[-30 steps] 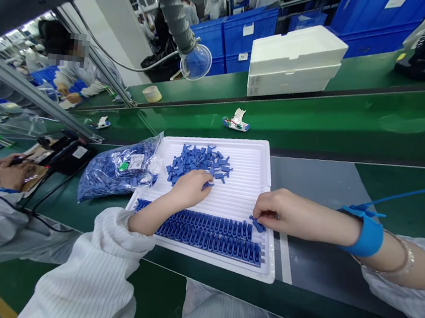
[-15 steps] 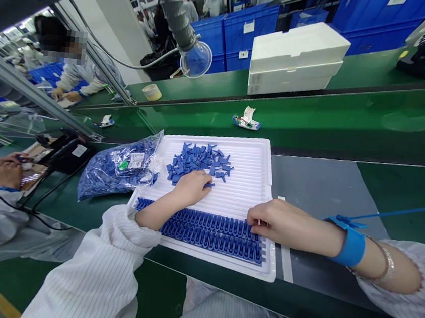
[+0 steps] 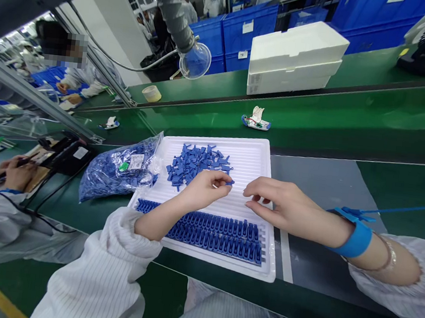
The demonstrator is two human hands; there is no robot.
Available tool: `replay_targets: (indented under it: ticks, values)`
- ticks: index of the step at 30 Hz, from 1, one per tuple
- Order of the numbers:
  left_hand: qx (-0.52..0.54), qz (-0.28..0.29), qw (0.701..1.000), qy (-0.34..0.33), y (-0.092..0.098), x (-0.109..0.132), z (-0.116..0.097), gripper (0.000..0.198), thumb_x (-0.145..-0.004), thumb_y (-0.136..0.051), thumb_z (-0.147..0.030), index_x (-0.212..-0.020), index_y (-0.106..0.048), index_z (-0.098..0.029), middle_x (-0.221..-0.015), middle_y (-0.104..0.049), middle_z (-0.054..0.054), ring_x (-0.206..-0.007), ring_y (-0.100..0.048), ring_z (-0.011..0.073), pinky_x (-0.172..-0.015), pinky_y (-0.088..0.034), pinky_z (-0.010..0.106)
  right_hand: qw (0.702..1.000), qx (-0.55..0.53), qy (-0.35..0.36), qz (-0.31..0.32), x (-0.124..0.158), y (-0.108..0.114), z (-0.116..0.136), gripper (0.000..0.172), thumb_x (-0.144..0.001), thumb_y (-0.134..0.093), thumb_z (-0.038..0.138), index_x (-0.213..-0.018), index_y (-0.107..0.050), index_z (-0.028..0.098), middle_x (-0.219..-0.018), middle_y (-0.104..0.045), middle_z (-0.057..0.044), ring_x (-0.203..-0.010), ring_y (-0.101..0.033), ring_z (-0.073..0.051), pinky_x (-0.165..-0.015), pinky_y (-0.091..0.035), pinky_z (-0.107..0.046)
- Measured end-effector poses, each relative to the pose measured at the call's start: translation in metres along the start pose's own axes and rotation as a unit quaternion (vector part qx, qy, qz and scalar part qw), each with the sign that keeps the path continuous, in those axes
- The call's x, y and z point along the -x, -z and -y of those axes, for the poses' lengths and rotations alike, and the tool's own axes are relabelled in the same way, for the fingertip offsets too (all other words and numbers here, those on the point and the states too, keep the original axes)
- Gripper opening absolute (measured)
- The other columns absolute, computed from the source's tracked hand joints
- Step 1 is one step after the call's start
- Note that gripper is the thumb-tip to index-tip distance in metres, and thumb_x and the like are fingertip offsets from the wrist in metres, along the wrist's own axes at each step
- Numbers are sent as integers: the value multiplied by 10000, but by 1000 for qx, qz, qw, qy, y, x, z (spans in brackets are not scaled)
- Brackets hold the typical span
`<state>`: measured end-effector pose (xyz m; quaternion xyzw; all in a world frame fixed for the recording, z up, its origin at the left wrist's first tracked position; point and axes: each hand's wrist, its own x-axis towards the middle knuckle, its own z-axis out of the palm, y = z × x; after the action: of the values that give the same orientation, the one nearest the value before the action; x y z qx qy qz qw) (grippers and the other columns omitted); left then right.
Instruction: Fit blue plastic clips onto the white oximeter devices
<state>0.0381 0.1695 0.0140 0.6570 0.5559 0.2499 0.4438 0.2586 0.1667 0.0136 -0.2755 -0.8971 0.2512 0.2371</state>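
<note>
The step in hand looks like picking single parts off a heap: on the white plastic tray, which lies on the green bench, the left hand has come away from the loose heap of blue pieces and hovers just to its near side. Its grip is closed to a tight pinch on one small blue plastic piece, held out past the fingertips with its stem pointing right. That piece sits crosswise to the packed rows of blue pieces along the near end of the tray, so the next move calls for turning it to match them (a judgement from how it sits in the fingers). The right hand hangs just beside the left, above the bare ribbed middle of the tray, palm down, its grip partly open with fingers loosely curled and nothing visible in it. Both forearms angle inward from the near side, and a blue wrist strap circles the right wrist. A clear bag of blue pieces lies against the tray's left edge.
</note>
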Motion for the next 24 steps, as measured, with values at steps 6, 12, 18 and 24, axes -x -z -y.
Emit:
replay_targets:
  ticks: [6, 12, 18, 24]
  values:
    - [250, 39, 967, 27, -13, 14, -22, 263, -722, -564, -301, -950, -517, -178, -675, -517, -49, -593, -512, 64, -592, -426, 203, 996, -30, 38, -80, -3, -3, 1, 236, -894, -518, 216, -1127, -509, 177, -1016, -602, -61, -843, -592, -146, -713, -506, -260]
    - [364, 54, 929, 33, -26, 18, -31, 336, -667, -573, -141, -987, -495, -204, -616, -555, -88, -535, -507, 33, -563, -404, 162, 988, -17, 96, -120, -2, -1, 4, 217, -898, -494, 135, -1098, -557, 191, -894, -616, -42, -778, -581, -132, -663, -478, -243]
    - [420, 81, 902, 49, -33, 19, -33, 381, -560, -549, -87, -928, -528, -186, -801, -621, -29, -737, -579, 76, -734, -461, 218, 990, 69, 90, -78, 2, 4, 5, 297, -924, -413, 189, -1185, -555, 186, -1008, -544, -103, -809, -541, -166, -636, -481, -287]
    - [436, 68, 897, 33, -35, 21, -37, 549, -517, -494, -80, -1046, -456, -222, -967, -569, -12, -791, -555, 61, -692, -419, 168, 967, 184, 158, -80, 2, 8, 6, 275, -924, -384, 131, -1122, -574, 134, -1003, -579, -135, -876, -511, -215, -683, -474, -343]
